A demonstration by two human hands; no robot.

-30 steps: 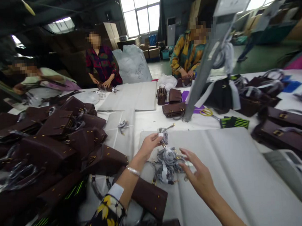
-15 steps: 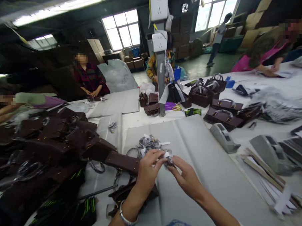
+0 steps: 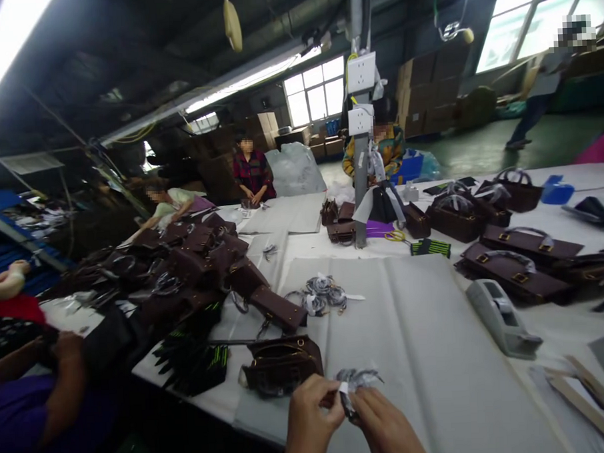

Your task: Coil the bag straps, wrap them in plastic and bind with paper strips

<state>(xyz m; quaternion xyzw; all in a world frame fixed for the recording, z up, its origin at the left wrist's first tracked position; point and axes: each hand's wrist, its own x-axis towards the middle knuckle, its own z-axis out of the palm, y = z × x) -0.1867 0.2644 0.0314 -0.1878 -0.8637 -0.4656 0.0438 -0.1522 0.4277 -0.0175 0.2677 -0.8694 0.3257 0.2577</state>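
Both my hands meet at the bottom edge of the view over a sheet of grey paper (image 3: 421, 328). My left hand (image 3: 310, 416) and my right hand (image 3: 383, 426) pinch a small wrapped strap piece (image 3: 356, 381) with a white tag between their fingertips. A heap of similar wrapped straps (image 3: 322, 294) lies farther out on the paper. A dark brown handbag (image 3: 282, 364) lies just left of my hands.
A pile of brown handbags (image 3: 193, 264) fills the table's left. A tape dispenser (image 3: 501, 318) and more bags (image 3: 514, 277) lie right. A metal post with sockets (image 3: 361, 150) stands mid-table. Several people work around the table; a co-worker's arm (image 3: 63, 390) is at left.
My view has pulled back and tilted up. Both hands came toward me with the strap piece, away from the heap of straps, which stays on the paper.
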